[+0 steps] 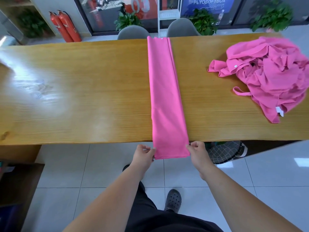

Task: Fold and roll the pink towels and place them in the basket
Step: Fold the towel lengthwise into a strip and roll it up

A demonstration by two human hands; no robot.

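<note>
One folded pink towel [164, 91] spans the table [75, 91]; one crumpled pink heap [270, 72] lies at two o'clock. At six o'clock, left hand [144, 154] and right hand [197, 152] pinch the strip's near corners

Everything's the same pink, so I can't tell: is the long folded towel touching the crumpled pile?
Apart. The head view shows a bare band of wooden table between the folded towel and the crumpled pile.
</note>
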